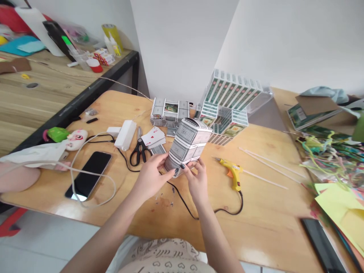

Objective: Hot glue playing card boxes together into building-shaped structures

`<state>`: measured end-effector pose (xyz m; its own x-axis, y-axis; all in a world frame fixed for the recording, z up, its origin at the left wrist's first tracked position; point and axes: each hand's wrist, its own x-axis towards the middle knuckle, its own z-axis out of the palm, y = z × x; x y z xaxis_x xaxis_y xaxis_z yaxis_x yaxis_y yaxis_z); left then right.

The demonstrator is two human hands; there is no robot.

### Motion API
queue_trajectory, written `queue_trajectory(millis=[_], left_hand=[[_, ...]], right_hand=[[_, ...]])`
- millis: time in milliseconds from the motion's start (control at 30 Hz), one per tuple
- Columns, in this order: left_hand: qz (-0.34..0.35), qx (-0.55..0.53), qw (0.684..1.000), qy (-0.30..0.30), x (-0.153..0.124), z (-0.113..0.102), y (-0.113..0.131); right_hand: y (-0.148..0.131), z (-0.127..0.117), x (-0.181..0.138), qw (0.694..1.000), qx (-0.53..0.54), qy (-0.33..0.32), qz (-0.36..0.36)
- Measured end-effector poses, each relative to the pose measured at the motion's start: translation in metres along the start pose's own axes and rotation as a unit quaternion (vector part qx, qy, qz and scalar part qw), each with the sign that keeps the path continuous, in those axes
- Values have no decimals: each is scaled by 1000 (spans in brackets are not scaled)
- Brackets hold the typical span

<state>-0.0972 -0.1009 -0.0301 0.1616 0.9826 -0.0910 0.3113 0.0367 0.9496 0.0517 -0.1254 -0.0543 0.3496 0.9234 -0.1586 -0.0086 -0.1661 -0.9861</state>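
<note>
Between my two hands is a tall box-like structure made of playing cards (186, 140), tilted, with grey patterned card backs facing out. My left hand (155, 172) grips its lower left side, thumb at the near bottom edge. My right hand (196, 178) closes on the lower right corner. Just left of the structure lie loose playing cards (154, 137), a few face up with red pips. Black-handled scissors (139, 149) rest beside those cards. A second card structure (170, 112) stands behind. To the right lies a yellow hot glue gun (233, 172), its black cord passing under my wrists.
Green card boxes (230, 89) are stacked at the back by the wall. White glue sticks (270, 165) lie on the right. At left are a phone (89, 176), a white cable and a white box (125, 135). Coloured paper (341, 208) and another black phone edge the right side.
</note>
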Motion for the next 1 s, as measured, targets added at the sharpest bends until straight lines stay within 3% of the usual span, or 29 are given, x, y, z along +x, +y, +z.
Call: queue_trajectory(millis=[300, 1000], left_hand=[[4, -17, 999, -33, -2, -5, 0], [17, -11, 999, -26, -3, -6, -4]], right_hand=[[-13, 0, -1, 999, -33, 13, 3], [-13, 4, -1, 997, -57, 51, 10]])
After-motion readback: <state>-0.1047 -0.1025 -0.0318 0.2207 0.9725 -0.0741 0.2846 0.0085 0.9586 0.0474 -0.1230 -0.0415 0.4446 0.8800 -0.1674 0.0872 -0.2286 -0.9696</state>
